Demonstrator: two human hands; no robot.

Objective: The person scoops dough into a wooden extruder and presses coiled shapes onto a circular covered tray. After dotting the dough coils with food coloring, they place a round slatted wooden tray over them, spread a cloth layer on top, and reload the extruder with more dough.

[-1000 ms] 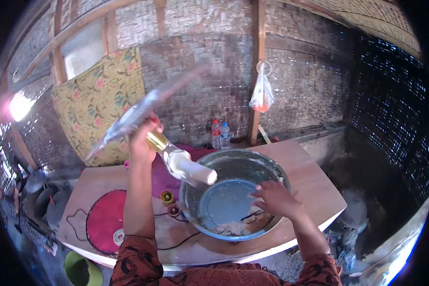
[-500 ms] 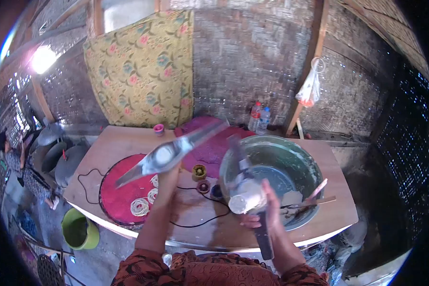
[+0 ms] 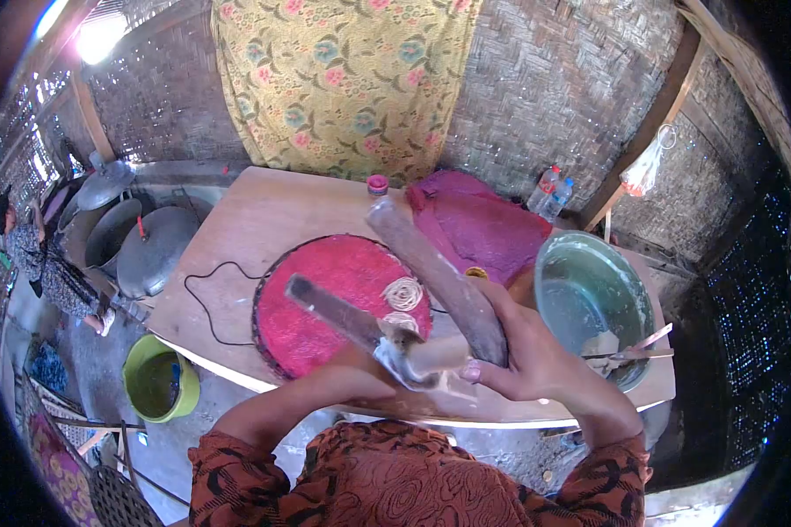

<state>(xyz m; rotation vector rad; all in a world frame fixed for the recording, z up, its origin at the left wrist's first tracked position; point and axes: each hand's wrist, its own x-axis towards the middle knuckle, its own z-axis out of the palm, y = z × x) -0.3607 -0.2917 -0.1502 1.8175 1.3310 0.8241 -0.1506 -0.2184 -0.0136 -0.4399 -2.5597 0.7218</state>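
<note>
My right hand (image 3: 527, 351) is closed round the upper part of a two-handled press, a long worn wooden bar (image 3: 439, 277) slanting up and left, with a pale cylinder (image 3: 439, 353) below it. My left hand (image 3: 369, 376) holds the press's lower part from beneath, its fingers mostly hidden. That part has a dark handle (image 3: 334, 312) and a shiny metal body (image 3: 402, 360). Both parts meet over the table's front edge, but I cannot tell how far the cylinder sits inside. Behind them, coils of pale noodle-like strands (image 3: 403, 294) lie on a round red tray (image 3: 316, 272).
A large green basin (image 3: 637, 263) with pale dough (image 3: 600, 344) and sticks stands at right. Purple cloth (image 3: 483, 220) and two bottles (image 3: 549, 193) are behind. A black cord (image 3: 206, 338) crosses the table (image 3: 272, 202). A green bucket (image 3: 185, 395) and another person (image 3: 53, 263) are at left.
The two press parts, held apart before, have come together before me. My right hand has moved left from the basin's front to beside the red tray. My view has turned left.
</note>
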